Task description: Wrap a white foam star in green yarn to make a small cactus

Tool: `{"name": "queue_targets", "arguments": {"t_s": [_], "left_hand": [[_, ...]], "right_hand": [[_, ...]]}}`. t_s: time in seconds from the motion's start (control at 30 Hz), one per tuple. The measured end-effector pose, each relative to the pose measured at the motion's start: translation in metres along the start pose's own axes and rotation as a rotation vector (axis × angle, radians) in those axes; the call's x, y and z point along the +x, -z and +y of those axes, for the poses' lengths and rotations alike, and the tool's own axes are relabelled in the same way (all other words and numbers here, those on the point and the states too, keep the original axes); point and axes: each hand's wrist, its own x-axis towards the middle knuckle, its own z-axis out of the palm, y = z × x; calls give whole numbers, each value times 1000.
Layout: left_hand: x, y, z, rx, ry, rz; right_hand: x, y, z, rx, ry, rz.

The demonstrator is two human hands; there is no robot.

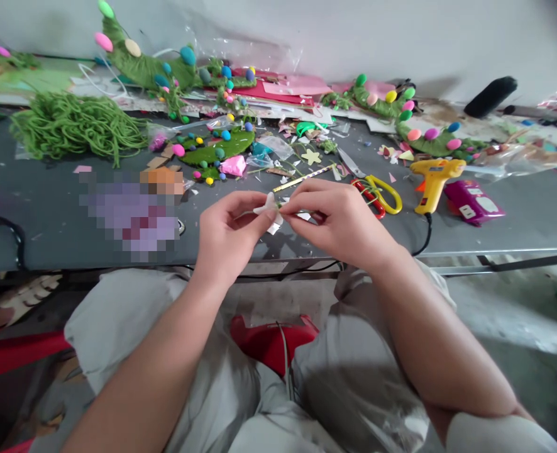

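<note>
Between thumb and fingers, my left hand [234,229] grips a small white petal-shaped piece [266,206] above the table's front part. My right hand [337,217] is pinched close at its right side, with a bit of something thin and green at the fingertips; its exact kind is too small to tell. White scraps [275,228] show just below the fingers. Behind my right hand lie scissors [386,194] with red and yellow handles, partly hidden by it. A thin patterned yellowish strip [302,179] lies just beyond both hands.
On the grey table [518,236], a yellow glue gun [432,179] stands at right beside a purple packet [474,202]. Green yarn [78,126] is heaped at left. Green wrapped shapes with coloured balls [137,63] line the back. A pale star [311,156] lies among scraps.
</note>
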Motion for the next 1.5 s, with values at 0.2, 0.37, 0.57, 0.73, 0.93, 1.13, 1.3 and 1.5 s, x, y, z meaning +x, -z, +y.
{"name": "queue_targets", "arguments": {"t_s": [0.2,0.37,0.57,0.73,0.93,1.13,1.3,1.5], "left_hand": [[5,1,1,-257,82,-12],[6,2,5,-374,159,-46],[3,2,7,-297,204,-100],[1,2,4,-104,177,-207],[-5,0,6,255,40,-286],[-8,0,-3,411,-128,-203],[-8,0,-5,407,-159,-118],[-8,-3,1,309,-141,-49]], "right_hand": [[-2,2,-2,-88,11,-5],[-1,3,1,-43,-7,16],[2,9,13,4,-35,-88],[3,13,21,23,-37,-110],[2,14,20,-107,-143,-111],[3,10,18,57,-288,-151],[4,3,16,173,-259,-114],[2,1,7,65,-120,-56]]}}
